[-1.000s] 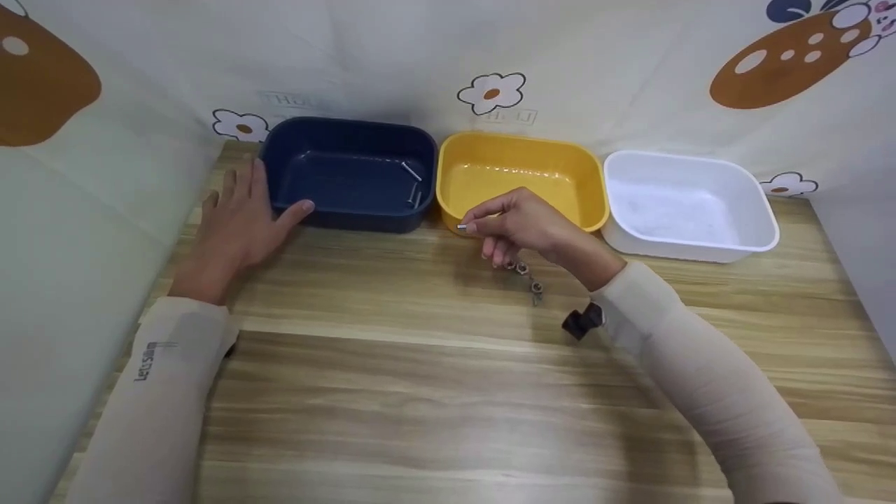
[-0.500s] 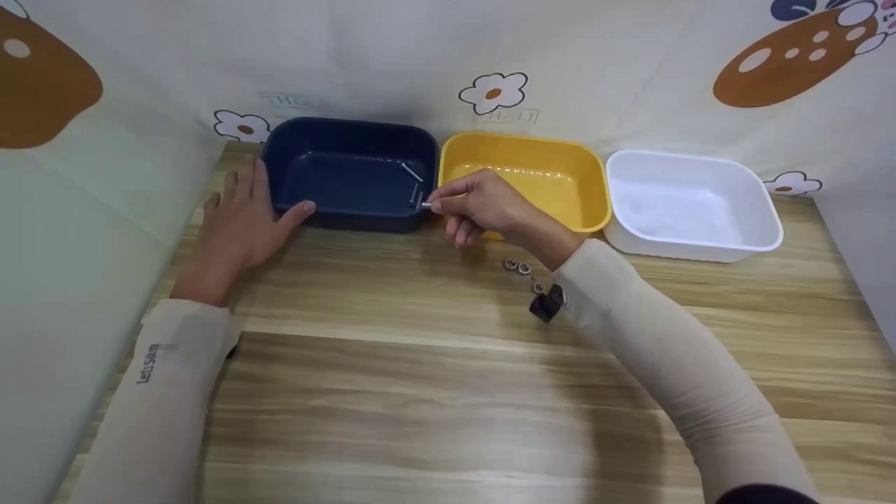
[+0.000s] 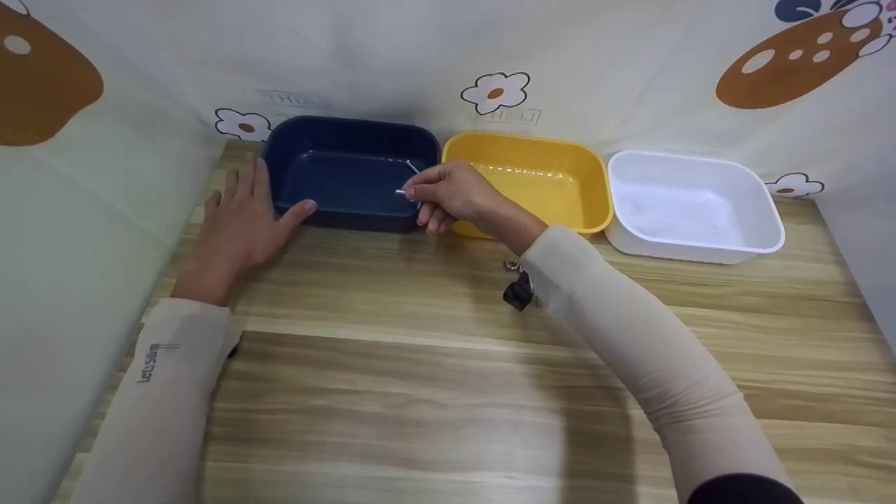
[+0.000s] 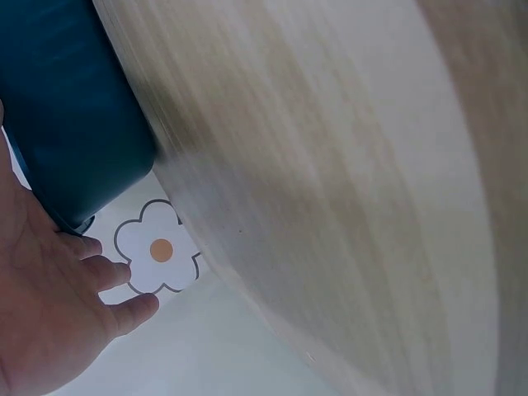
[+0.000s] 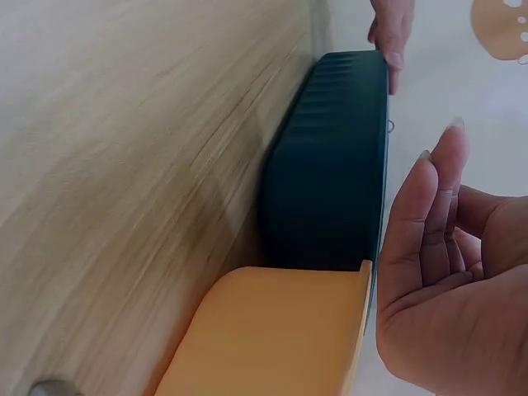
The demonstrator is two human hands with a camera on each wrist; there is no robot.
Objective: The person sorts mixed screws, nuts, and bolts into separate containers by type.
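Over the right end of the dark blue bin (image 3: 329,178), my right hand (image 3: 458,190) pinches a small silver screw (image 3: 401,192) between thumb and fingertips. Another screw (image 3: 412,166) lies inside that bin, partly covered by the hand. My left hand (image 3: 241,220) rests against the bin's left end, fingers straight along the outside and thumb at the front rim. In the left wrist view, its fingers (image 4: 124,309) extend past the bin's corner. The right wrist view shows the hand's palm side beside the blue bin's rim; the held screw is hidden there.
A yellow bin (image 3: 532,178) touches the blue one, and a white bin (image 3: 693,203) stands at its right. On the wooden table (image 3: 392,406), a metal nut (image 3: 512,264) shows near the right sleeve, which hides whatever lies beneath. A patterned wall sheet (image 3: 392,63) rises behind.
My right hand has moved left with the screw, from in front of the yellow bin to over the blue bin. The sleeve now covers some nuts. My left hand has stayed put.
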